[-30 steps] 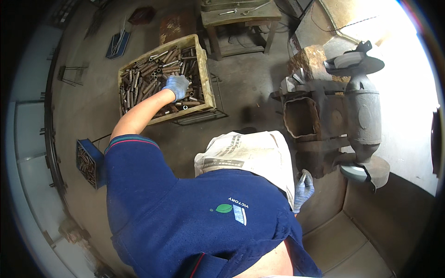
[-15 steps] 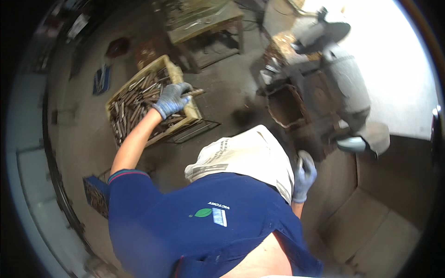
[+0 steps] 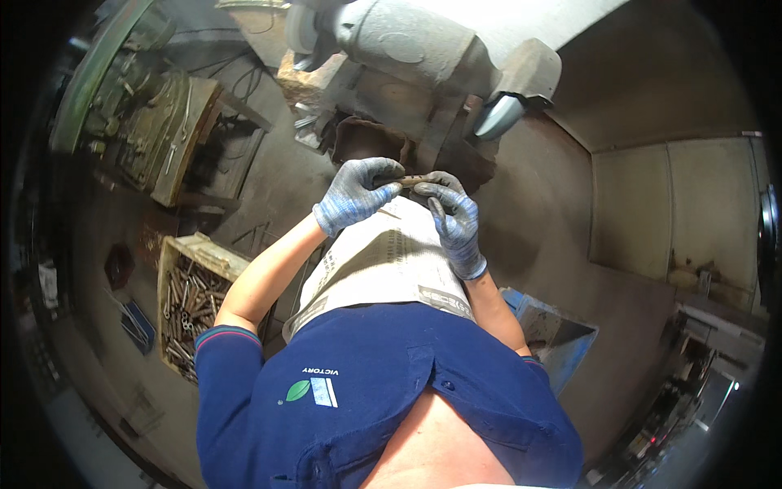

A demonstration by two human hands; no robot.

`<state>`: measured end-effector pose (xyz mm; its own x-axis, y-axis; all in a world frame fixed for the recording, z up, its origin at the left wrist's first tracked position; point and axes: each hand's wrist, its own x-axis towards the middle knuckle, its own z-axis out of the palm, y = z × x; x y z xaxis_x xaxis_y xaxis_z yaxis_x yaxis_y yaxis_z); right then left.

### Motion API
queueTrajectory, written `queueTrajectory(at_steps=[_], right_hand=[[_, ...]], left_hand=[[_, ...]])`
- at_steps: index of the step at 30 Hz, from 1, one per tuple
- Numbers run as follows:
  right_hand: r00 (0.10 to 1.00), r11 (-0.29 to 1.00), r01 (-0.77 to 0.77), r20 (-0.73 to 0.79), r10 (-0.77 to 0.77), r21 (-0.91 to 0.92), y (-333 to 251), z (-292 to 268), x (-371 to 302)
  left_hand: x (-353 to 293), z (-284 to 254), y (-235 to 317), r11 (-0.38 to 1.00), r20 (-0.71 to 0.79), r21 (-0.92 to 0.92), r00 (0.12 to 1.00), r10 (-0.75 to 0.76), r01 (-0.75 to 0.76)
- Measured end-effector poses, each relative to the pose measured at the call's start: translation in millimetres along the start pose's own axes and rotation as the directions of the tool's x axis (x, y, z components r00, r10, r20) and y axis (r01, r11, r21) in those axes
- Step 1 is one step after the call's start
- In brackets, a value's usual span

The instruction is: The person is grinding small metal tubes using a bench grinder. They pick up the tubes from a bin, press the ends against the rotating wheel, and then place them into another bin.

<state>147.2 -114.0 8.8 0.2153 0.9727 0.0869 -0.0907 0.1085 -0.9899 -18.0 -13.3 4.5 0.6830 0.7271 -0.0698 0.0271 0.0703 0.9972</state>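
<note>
Over my lap, both gloved hands meet at a short brown metal rod point(image 3: 414, 180) with small dark holes along its side. My left hand point(image 3: 357, 196) pinches one end between thumb and fingers. At the other end my right hand point(image 3: 456, 218) grips it with thumb and fingertips. Both gloves are grey with bluish cuffs. The rod lies roughly level, and the fingers cover its ends. Just beyond my hands is a grey machine point(image 3: 407, 41) with a rough-edged, dark metal box point(image 3: 371, 138) under it. A pale printed cloth point(image 3: 366, 265) covers my lap.
To my left stands a pale yellow crate point(image 3: 208, 247) full of similar metal rods point(image 3: 191, 297). A blue bin point(image 3: 562, 326) sits by my right elbow. Farther left are a worn workbench point(image 3: 191, 134) and a small blue tray point(image 3: 137, 326) on the floor.
My left hand has come from over the crate to the middle with the metal rod. My right hand has risen from my side and taken its other end. The view has swung right.
</note>
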Motion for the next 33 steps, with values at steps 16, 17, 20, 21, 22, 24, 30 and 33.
queueTrajectory(at_steps=[16,17,20,21,22,24,30,33], right_hand=[[0.842,0.921,0.179,-0.431,-0.326,-0.347,14.3,-28.0,-11.5],[0.83,0.916,0.18,-0.444,-0.337,-0.358,15.2,-27.5,-10.5],[0.829,0.938,0.132,-0.483,-0.281,-0.319,25.8,-34.3,-15.1],[0.832,0.95,0.116,-0.494,-0.252,-0.289,31.0,-37.5,-14.9],[0.825,0.939,0.109,-0.497,-0.269,-0.326,35.1,-40.7,-13.8],[0.812,0.913,0.095,-0.5,-0.301,-0.396,43.3,-48.9,-9.1],[0.791,0.957,-0.031,-0.593,-0.153,-0.287,65.2,-78.8,7.2],[0.79,0.966,-0.037,-0.6,-0.128,-0.254,69.7,-96.4,15.7]], left_hand=[[74.6,23.8,-26.6,0.951,0.093,-0.273,0.988,-0.122,0.143],[77.3,24.9,-28.9,0.953,0.101,-0.265,0.987,-0.127,0.15],[82.1,33.6,-31.4,0.939,0.12,-0.306,0.985,-0.127,0.158],[84.8,36.5,-29.7,0.941,0.12,-0.301,0.985,-0.124,0.155],[87.7,39.9,-28.2,0.943,0.119,-0.297,0.985,-0.121,0.152],[100.2,46.5,-42.8,0.956,0.08,-0.264,0.991,-0.109,0.126],[141.8,64.4,-71.5,0.968,0.023,-0.197,0.987,-0.156,0.158],[153.2,75.7,-84.6,0.942,0.01,-0.271,0.98,-0.201,0.196]])
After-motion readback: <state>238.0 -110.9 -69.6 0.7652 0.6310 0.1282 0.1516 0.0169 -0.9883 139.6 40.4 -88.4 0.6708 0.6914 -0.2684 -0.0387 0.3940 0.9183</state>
